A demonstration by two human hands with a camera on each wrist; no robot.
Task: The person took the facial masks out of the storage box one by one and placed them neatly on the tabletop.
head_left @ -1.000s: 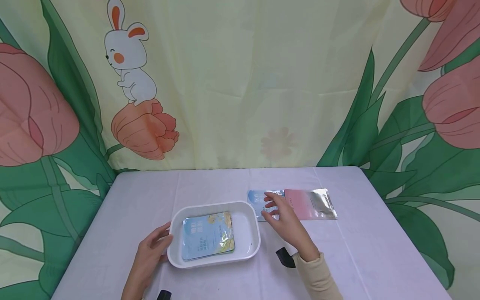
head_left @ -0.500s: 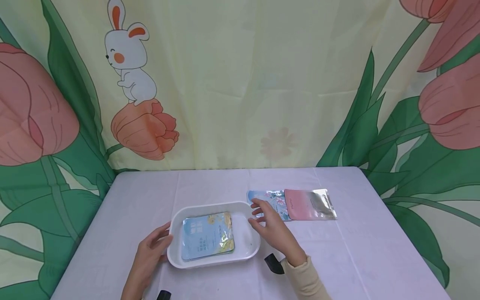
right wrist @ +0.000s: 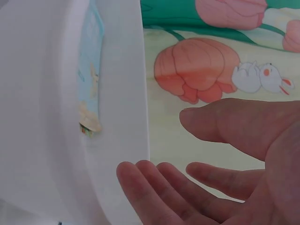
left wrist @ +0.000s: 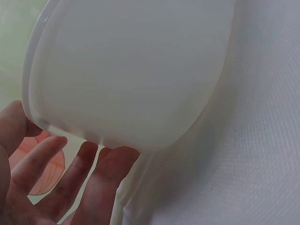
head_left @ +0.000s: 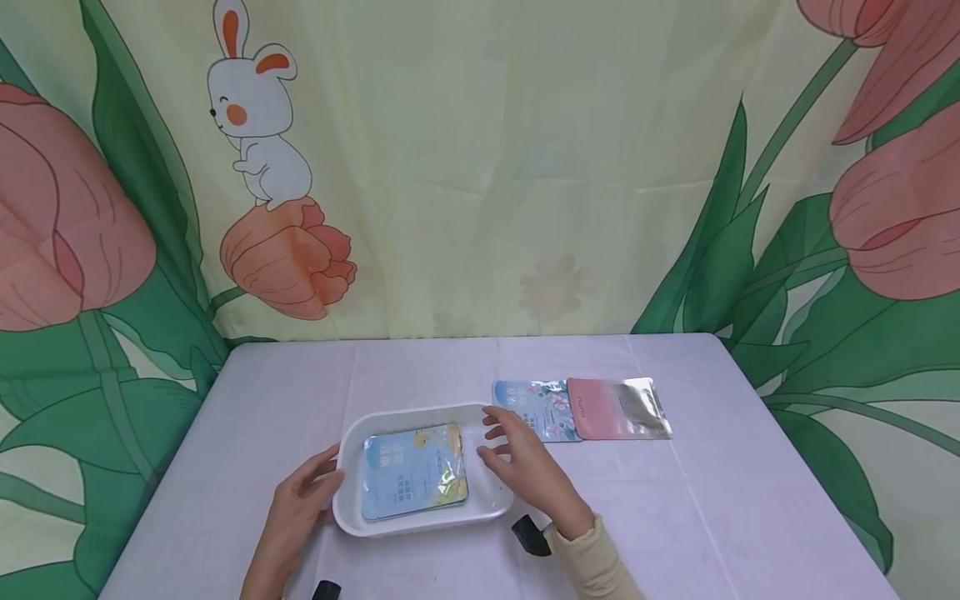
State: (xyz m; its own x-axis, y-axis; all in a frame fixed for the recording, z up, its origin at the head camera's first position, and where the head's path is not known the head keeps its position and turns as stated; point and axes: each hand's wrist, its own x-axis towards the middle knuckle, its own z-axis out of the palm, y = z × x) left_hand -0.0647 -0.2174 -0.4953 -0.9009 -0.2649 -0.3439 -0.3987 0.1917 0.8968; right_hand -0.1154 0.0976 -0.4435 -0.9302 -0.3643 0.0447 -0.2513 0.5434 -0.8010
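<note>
A white plastic tray (head_left: 420, 527) lies on the table with a blue-and-gold flat packet, like a sheet mask sachet (head_left: 408, 471), inside it. Another layer's edge shows under this packet in the right wrist view. My left hand (head_left: 300, 500) touches the tray's left end; in the left wrist view its fingers (left wrist: 84, 161) rest against the outer wall. Above the tray's right end hovers my right hand (head_left: 528, 467), fingers loosely spread and holding nothing. Behind it lie a blue floral sachet (head_left: 551, 404) and a pink-and-silver sachet (head_left: 618, 408), side by side and slightly overlapping.
A white cloth (head_left: 660, 517) covers the table. Just behind the table's far edge hangs a curtain (head_left: 465, 208) printed with tulips and a rabbit. Black wrist-worn pieces (head_left: 531, 536) show beside both wrists.
My right hand has moved left from over the blue floral sachet to the tray's right end, uncovering that sachet. The left hand and the tray have stayed in place.
</note>
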